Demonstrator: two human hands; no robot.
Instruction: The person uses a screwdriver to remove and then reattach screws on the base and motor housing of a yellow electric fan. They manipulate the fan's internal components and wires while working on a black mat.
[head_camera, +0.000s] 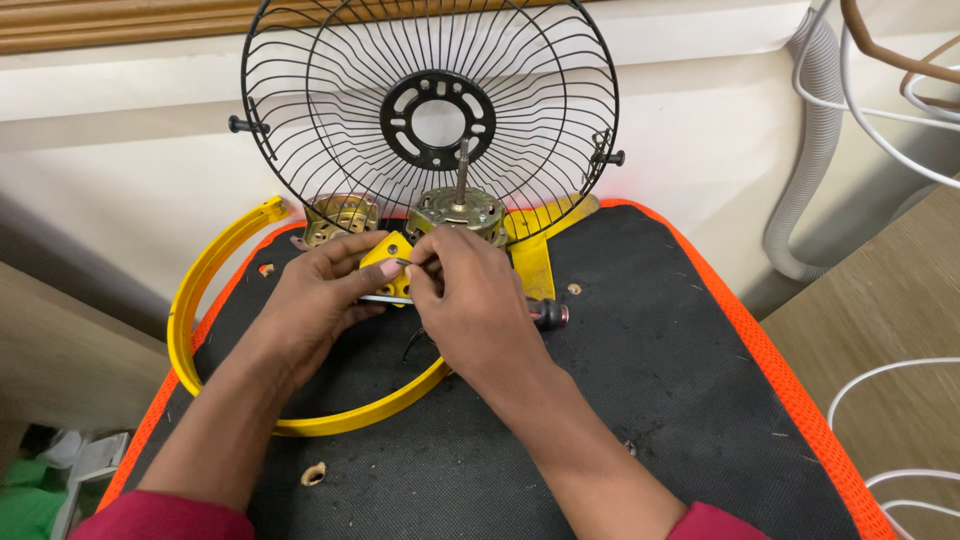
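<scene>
While my left hand (320, 290) holds the small yellow bracket (388, 262) with fingers pressed on it, my right hand (475, 300) pinches a thin metal pin (408, 264) against it. Both are above the black mat (660, 380), just before the fan motor (460, 212) and wire guard (430, 110).

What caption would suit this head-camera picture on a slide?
Two hands, left hand and right hand, hold a small yellow part before a fan motor and wire guard.
</scene>
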